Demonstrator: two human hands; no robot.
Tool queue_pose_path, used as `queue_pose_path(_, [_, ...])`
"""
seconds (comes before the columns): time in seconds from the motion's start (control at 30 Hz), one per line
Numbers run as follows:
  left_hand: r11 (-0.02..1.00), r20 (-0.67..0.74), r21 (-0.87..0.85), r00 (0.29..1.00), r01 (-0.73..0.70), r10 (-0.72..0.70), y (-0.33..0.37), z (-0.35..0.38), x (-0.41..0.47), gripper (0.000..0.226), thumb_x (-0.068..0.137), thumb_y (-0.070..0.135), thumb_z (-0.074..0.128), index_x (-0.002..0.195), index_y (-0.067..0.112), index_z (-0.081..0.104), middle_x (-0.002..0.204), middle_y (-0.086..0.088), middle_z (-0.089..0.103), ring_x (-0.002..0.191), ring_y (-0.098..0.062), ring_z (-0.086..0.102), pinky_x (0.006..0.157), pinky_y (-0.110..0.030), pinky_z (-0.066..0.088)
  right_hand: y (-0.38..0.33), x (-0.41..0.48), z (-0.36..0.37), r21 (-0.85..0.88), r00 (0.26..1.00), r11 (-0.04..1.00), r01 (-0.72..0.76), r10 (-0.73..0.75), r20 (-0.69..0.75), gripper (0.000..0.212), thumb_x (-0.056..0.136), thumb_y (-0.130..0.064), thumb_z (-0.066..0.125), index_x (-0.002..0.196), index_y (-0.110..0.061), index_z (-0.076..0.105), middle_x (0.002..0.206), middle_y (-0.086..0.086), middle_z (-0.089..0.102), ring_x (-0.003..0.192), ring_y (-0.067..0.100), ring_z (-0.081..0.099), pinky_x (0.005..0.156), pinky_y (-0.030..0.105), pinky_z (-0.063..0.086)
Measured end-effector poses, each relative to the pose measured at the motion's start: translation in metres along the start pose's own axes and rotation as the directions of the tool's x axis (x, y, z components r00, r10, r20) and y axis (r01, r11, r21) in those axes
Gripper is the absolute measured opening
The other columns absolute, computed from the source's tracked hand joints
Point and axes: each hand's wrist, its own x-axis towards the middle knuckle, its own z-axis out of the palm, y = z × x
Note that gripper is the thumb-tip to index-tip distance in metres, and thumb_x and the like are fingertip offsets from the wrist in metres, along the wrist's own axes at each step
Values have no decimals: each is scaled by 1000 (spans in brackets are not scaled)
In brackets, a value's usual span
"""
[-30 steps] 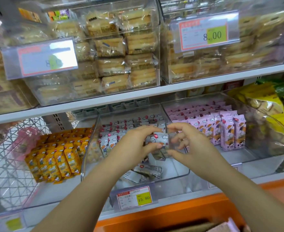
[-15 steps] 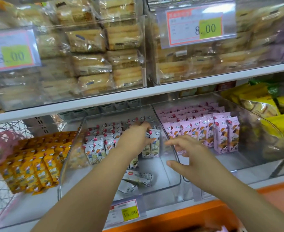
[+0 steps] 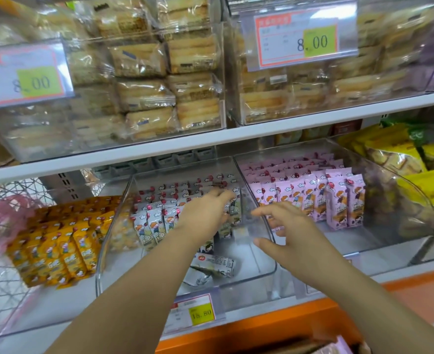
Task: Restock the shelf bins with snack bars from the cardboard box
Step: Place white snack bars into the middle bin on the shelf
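The middle clear bin [image 3: 159,284] holds upright white snack bars [image 3: 157,226] in rows, and two loose white bars [image 3: 213,264] lie flat on its floor. My left hand [image 3: 205,213] reaches deep into this bin, closed around a few upright white bars at the right end of the front row. My right hand [image 3: 287,231] hovers at the bin's right wall, fingers spread and holding nothing. Only a brown strip of the cardboard box [image 3: 300,347] shows at the bottom edge, with a pink pack [image 3: 338,347] in it.
Pink bars [image 3: 338,200] fill the bin to the right, and yellow bars [image 3: 57,246] stand on the left beside a wire basket [image 3: 1,238]. Yellow bags [image 3: 428,180] sit at the far right. Bins of wrapped cakes [image 3: 144,93] line the shelf above. A price tag [image 3: 193,312] hangs on the orange shelf edge [image 3: 262,330].
Both hands held white bars in front of the bin. My left hand carried them back into the row, while my right hand let go and spread open.
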Motion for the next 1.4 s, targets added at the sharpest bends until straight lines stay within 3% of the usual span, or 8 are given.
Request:
queue_pose_path(0.23, [953, 33, -301, 999, 37, -29, -2, 5, 0, 40, 96, 15, 54, 133, 29, 48, 144, -4, 44, 109, -23, 59, 89, -32, 48, 3, 2, -2, -4, 1000, 1000, -5, 5, 22, 38, 87, -28, 65, 117, -42, 48, 108, -33, 37, 100, -11, 44, 90, 12, 36])
queue_pose_path(0.33, [898, 49, -431, 996, 87, -73, -12, 1, -2, 41, 98, 14, 52, 133, 32, 46, 125, -6, 59, 77, -5, 67, 49, -16, 45, 4, 1, -2, -2, 1000, 1000, -3, 3, 24, 38, 87, -27, 66, 118, -41, 49, 110, -30, 38, 100, -11, 45, 88, 8, 36])
queue_pose_path(0.4, [889, 71, -450, 996, 85, -59, -15, -3, -4, 43, 99, 12, 50, 137, 31, 44, 116, -6, 60, 74, 7, 58, 38, -10, 33, 5, 1, -2, -4, 1000, 1000, -4, 4, 22, 39, 87, -27, 66, 120, -40, 50, 112, -28, 39, 100, -10, 46, 88, 9, 36])
queue_pose_path(0.57, [978, -51, -211, 999, -1, -10, -13, 1, -5, 49, 95, 12, 55, 137, 33, 45, 144, -2, 40, 111, -22, 58, 94, -34, 48, 3, 1, -2, 2, 1000, 1000, -1, 1, 23, 38, 86, -27, 66, 115, -44, 47, 109, -32, 38, 100, -12, 45, 88, 9, 37])
queue_pose_path(0.67, [943, -174, -321, 984, -81, 25, -11, 0, -12, 32, 93, 13, 58, 121, 27, 57, 125, 3, 50, 91, -16, 60, 85, -33, 51, 4, 1, -2, -2, 1000, 1000, 1, -1, 26, 38, 86, -28, 66, 114, -45, 46, 108, -33, 38, 99, -13, 45, 88, 9, 37])
queue_pose_path(0.8, [870, 90, -480, 980, -113, 177, -4, 0, -23, 18, 89, 11, 63, 103, 20, 69, 93, 10, 58, 86, -9, 58, 83, -25, 49, 4, 1, -2, -8, 1000, 1000, -2, 2, 19, 38, 86, -28, 66, 116, -43, 49, 109, -32, 39, 99, -12, 46, 88, 10, 37])
queue_pose_path(1.07, [924, 211, -337, 942, -181, 262, -1, 16, -18, 35, 90, 1, 52, 113, 22, 67, 118, 7, 52, 109, -10, 50, 93, -19, 36, 4, 1, -1, -19, 1000, 1000, -1, 1, 14, 40, 85, -27, 68, 117, -43, 49, 109, -30, 39, 97, -13, 45, 80, 1, 36])
queue_pose_path(1.4, [912, 233, -78, 882, -402, 409, 2, 24, -9, 39, 88, 30, 65, 126, 35, 58, 124, 11, 48, 112, -15, 48, 100, -30, 28, 5, 0, -1, -15, 1000, 1000, -15, 15, 24, 43, 85, -27, 68, 122, -40, 50, 118, -23, 43, 97, -13, 46, 80, 3, 38])
